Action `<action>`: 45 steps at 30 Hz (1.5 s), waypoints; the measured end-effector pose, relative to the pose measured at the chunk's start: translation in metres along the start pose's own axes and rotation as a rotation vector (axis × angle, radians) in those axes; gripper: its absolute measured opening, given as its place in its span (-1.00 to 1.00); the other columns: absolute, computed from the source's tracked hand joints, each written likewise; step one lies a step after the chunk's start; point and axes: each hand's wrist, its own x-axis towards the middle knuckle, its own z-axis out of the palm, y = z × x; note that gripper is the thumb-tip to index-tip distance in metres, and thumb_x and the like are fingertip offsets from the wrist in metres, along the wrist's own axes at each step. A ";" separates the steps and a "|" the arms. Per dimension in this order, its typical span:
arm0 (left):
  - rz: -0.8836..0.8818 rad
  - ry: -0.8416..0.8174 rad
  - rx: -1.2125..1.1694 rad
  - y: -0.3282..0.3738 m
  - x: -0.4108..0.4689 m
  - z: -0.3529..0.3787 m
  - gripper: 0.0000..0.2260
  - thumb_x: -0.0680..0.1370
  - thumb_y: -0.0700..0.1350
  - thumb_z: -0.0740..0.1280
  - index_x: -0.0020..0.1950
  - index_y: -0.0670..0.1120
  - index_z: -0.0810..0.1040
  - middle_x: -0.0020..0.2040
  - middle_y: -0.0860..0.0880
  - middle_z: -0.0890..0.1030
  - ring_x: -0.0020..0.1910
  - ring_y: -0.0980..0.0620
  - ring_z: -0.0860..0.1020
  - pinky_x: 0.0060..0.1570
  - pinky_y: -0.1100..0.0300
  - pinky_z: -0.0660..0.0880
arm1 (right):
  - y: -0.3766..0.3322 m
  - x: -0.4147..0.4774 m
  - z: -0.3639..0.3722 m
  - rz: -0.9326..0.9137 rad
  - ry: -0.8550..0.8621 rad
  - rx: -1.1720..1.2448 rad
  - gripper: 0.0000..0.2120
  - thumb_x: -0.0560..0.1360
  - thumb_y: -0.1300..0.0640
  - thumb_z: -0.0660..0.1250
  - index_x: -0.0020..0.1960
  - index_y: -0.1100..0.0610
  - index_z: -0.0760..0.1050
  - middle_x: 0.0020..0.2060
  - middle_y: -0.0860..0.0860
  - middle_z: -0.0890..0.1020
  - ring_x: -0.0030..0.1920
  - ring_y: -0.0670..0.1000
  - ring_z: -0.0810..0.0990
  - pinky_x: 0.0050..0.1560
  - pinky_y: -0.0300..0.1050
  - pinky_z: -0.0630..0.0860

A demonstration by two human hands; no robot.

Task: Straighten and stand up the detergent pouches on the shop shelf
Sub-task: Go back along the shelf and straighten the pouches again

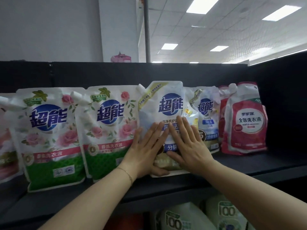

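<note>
Black shelf (259, 163) holds two green pouches (49, 130), two blue-white pouches (166, 103), two red pouches (245, 123). My left hand (146, 150) and right hand (191, 146) press flat, fingers straight, on the front blue-white one; two jugs (179, 219) below.

shelf: black shelf (259, 165), pouches standing in a row
far left: pink pouch (5, 146), cut off by the edge
left: two green pouches (49, 163), upright, side by side
middle: white pouch (166, 100), second white pouch (207, 113) just behind
right: red pouches (245, 127), close together

White pouches (51, 135) with pink roses, green bases; blue-logo white pouch (166, 103); red pouch (245, 120); black shelf (249, 165)
</note>
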 end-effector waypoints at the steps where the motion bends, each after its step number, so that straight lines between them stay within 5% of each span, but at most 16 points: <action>1: 0.003 0.011 0.007 -0.001 0.001 0.003 0.08 0.30 0.54 -0.04 0.58 -0.17 -0.11 0.59 -0.17 -0.17 0.57 -0.15 -0.13 0.45 -0.21 -0.24 | 0.002 0.002 0.005 -0.004 0.020 -0.008 -0.26 0.59 -0.35 -0.13 0.60 0.06 -0.21 0.57 0.14 -0.17 0.57 0.14 -0.18 0.50 0.06 -0.21; 12: 0.010 -0.001 0.021 -0.002 0.011 0.015 0.08 0.31 0.55 -0.09 0.58 -0.17 -0.21 0.58 -0.18 -0.17 0.56 -0.16 -0.10 0.43 -0.21 -0.06 | 0.009 0.008 0.020 -0.027 0.019 -0.039 -0.29 0.60 -0.31 -0.15 0.59 0.07 -0.19 0.57 0.13 -0.21 0.56 0.14 -0.19 0.51 0.08 -0.22; 18: 0.098 0.087 -0.016 -0.007 0.014 -0.010 -0.11 0.42 0.46 0.05 0.54 -0.13 0.12 0.49 -0.18 0.26 0.46 -0.13 0.24 0.30 -0.15 0.19 | 0.017 0.001 -0.011 -0.100 -0.092 0.014 -0.27 0.60 -0.30 -0.08 0.60 0.11 -0.13 0.57 0.09 -0.20 0.56 0.08 -0.24 0.51 0.04 -0.20; 22: 0.111 0.238 -0.066 0.011 0.036 -0.037 -0.48 0.50 0.24 0.20 0.28 -0.10 0.39 0.19 -0.14 0.54 0.11 -0.14 0.50 0.03 -0.03 0.33 | 0.042 -0.012 -0.032 -0.146 -0.054 0.044 -0.37 0.61 -0.22 0.01 0.57 0.09 0.04 0.56 0.11 0.01 0.55 0.12 -0.03 0.43 0.11 0.14; 26: 0.219 0.343 -0.020 0.057 0.071 -0.053 -0.64 0.46 0.06 0.26 0.18 -0.09 0.40 0.14 -0.11 0.53 0.10 -0.12 0.47 0.04 -0.03 0.33 | 0.083 -0.029 -0.051 -0.088 -0.057 0.012 -0.48 0.57 -0.14 0.09 0.39 0.16 0.34 0.42 0.21 0.37 0.40 0.17 0.26 0.19 0.20 0.48; 30: 0.399 0.265 0.055 0.107 0.111 -0.053 -0.70 0.42 0.02 0.25 0.09 -0.08 0.44 0.13 -0.11 0.54 0.12 -0.11 0.48 0.05 -0.03 0.31 | 0.129 -0.055 -0.062 -0.016 -0.126 -0.007 -0.47 0.52 -0.12 0.12 0.37 0.17 0.38 0.34 0.18 0.46 0.31 0.22 0.45 0.14 0.18 0.51; 34: 0.411 -0.038 0.139 0.143 0.146 -0.046 -0.68 0.46 0.02 0.24 0.17 -0.06 0.50 0.11 -0.06 0.55 0.08 -0.10 0.50 0.06 -0.02 0.38 | 0.175 -0.085 -0.069 0.046 -0.119 -0.082 -0.50 0.45 -0.08 0.23 0.31 0.14 0.37 0.28 0.15 0.50 0.24 0.19 0.52 0.05 0.11 0.54; 37: 0.280 -0.130 0.112 0.164 0.162 -0.028 -0.60 0.44 0.03 0.32 0.23 -0.08 0.44 0.19 -0.08 0.49 0.13 -0.11 0.47 0.08 -0.03 0.39 | 0.207 -0.105 -0.064 0.099 -0.146 -0.132 -0.36 0.33 -0.02 0.48 0.32 0.15 0.38 0.32 0.17 0.49 0.26 0.22 0.51 0.01 0.13 0.56; 39: 0.193 -0.121 0.046 0.177 0.168 -0.021 -0.51 0.26 0.02 0.46 0.16 -0.06 0.54 0.15 -0.07 0.56 0.06 -0.10 0.53 -0.04 0.01 0.47 | 0.223 -0.112 -0.058 0.137 -0.190 -0.135 -0.25 0.28 -0.05 0.54 0.37 0.12 0.33 0.37 0.19 0.44 0.31 0.25 0.47 0.01 0.18 0.58; 41: 0.145 -0.110 -0.004 0.190 0.181 -0.010 -0.47 0.33 -0.05 0.45 0.29 -0.08 0.49 0.29 -0.11 0.50 0.18 -0.12 0.51 0.04 -0.03 0.47 | 0.237 -0.112 -0.052 0.182 -0.235 -0.140 -0.10 0.26 -0.15 0.55 0.46 0.08 0.22 0.46 0.20 0.33 0.38 0.28 0.40 0.05 0.19 0.54; 43: 0.096 -0.092 -0.015 0.203 0.192 0.001 -0.48 0.48 -0.10 0.36 0.42 -0.10 0.33 0.43 -0.13 0.37 0.30 -0.14 0.43 0.13 -0.08 0.43 | 0.245 -0.108 -0.045 0.221 -0.262 -0.124 0.05 0.28 -0.24 0.51 0.55 -0.02 -0.01 0.55 0.19 0.10 0.48 0.30 0.22 0.14 0.22 0.47; 45: 0.043 -0.080 -0.027 0.210 0.201 0.010 -0.32 0.34 0.02 0.51 0.37 -0.07 0.30 0.38 -0.11 0.42 0.26 -0.12 0.45 0.02 -0.03 0.50 | 0.252 -0.104 -0.036 0.262 -0.307 -0.097 0.11 0.36 -0.31 0.41 0.53 -0.16 -0.37 0.54 0.14 -0.30 0.54 0.30 -0.11 0.31 0.20 0.32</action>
